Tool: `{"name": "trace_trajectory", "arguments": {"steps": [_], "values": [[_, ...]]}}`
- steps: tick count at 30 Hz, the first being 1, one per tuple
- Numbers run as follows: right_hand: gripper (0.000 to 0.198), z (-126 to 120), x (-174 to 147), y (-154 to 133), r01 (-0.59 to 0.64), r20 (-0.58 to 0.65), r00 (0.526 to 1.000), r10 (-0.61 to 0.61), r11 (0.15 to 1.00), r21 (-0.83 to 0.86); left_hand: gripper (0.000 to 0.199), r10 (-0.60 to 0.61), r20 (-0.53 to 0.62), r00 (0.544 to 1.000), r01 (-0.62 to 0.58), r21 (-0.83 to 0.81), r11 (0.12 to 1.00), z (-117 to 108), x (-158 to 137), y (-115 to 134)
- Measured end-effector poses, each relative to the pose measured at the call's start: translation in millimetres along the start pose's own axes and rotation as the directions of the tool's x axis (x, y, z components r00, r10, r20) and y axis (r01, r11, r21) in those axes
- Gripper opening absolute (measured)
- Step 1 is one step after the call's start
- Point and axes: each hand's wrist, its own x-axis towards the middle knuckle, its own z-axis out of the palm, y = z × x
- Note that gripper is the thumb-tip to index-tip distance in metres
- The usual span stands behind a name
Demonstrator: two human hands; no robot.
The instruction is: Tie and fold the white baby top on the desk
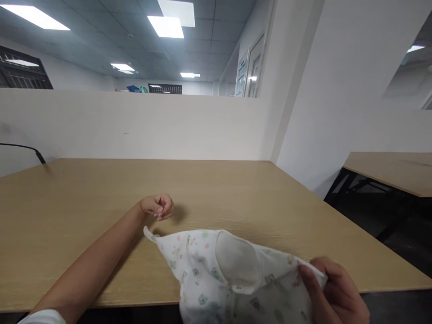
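A white baby shirt [199, 270] with small green, pink and grey prints hangs in the lower middle, over the table's front edge. Its rounded neck opening faces up and shows plain white cloth inside. My right hand [337, 288] pinches the right end of the shirt between thumb and fingers. Above the table, my left hand [158, 207] is closed with its fingers curled in and no cloth visible in it. The shirt's pointed left tip sticks up just below that hand, apart from the fingers. The shirt's lower part is cut off by the picture edge.
The wooden table [222, 189] spreads beneath both hands and meets a low white partition [168, 126] at the back. A thin black cable or rod [38, 155] reaches in at the left. Another table [391, 168] with black legs stands to the right.
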Motion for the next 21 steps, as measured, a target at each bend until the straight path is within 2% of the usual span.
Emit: {"name": "trace_trajectory", "arguments": {"steps": [1, 3, 5, 6, 7, 8, 10, 11, 13, 15, 16, 18, 20, 21], "values": [[0.031, 3, 9, -5, 0.044, 0.018, 0.999, -0.043, 0.998, -0.049, 0.051, 0.063, -0.064, 0.996, -0.063, 0.008, 0.998, 3, 3, 2], [0.031, 16, 33, -6, 0.193, 0.093, 0.980, -0.178, 0.963, -0.188, 0.048, 0.045, -0.094, 0.995, -0.036, 0.097, 0.995, 13, 13, 5], [0.034, 34, 58, 5, 0.316, 0.148, 0.948, -0.281, 0.881, -0.353, 0.056, -0.072, -0.008, 0.997, 0.071, 0.251, 0.965, 27, 25, 4], [0.034, 43, 70, 15, 0.331, 0.163, 0.943, -0.288, 0.829, -0.450, 0.064, -0.123, 0.047, 0.991, 0.100, 0.344, 0.934, 34, 31, 1], [0.031, 51, 80, 27, 0.305, 0.149, 0.952, -0.267, 0.776, -0.552, 0.070, -0.175, 0.098, 0.980, 0.114, 0.447, 0.887, 42, 36, -3], [0.028, 57, 87, 40, 0.261, 0.147, 0.965, -0.218, 0.722, -0.641, 0.072, -0.181, 0.095, 0.979, 0.100, 0.553, 0.827, 49, 42, -8], [0.023, 62, 95, 64, 0.178, 0.170, 0.983, -0.073, 0.623, -0.762, 0.066, -0.140, 0.044, 0.989, 0.065, 0.720, 0.691, 61, 52, -20], [0.022, 62, 96, 74, 0.167, 0.189, 0.982, -0.023, 0.582, -0.796, 0.061, -0.121, 0.045, 0.992, 0.046, 0.753, 0.657, 65, 55, -26], [0.024, 59, 91, 85, 0.176, 0.198, 0.980, -0.011, 0.513, -0.840, 0.055, -0.091, 0.091, 0.992, -0.009, 0.755, 0.656, 68, 61, -34], [0.028, 53, 82, 85, 0.238, 0.225, 0.971, -0.085, 0.462, -0.854, 0.050, -0.052, 0.126, 0.991, -0.056, 0.724, 0.688, 65, 65, -38], [0.031, 50, 77, 82, 0.276, 0.248, 0.961, -0.123, 0.446, -0.852, 0.046, -0.024, 0.109, 0.994, -0.062, 0.718, 0.693, 61, 66, -40], [0.036, 46, 69, 75, 0.345, 0.307, 0.939, -0.157, 0.442, -0.828, 0.036, 0.033, -0.003, 0.999, -0.020, 0.752, 0.659, 53, 67, -42], [0.040, 44, 61, 69, 0.389, 0.387, 0.916, -0.108, 0.478, -0.787, 0.025, 0.122, -0.205, 0.971, 0.106, 0.830, 0.548, 48, 68, -43], [0.041, 44, 56, 67, 0.399, 0.435, 0.899, -0.050, 0.503, -0.767, 0.020, 0.189, -0.309, 0.932, 0.190, 0.862, 0.471, 47, 67, -44]]}}
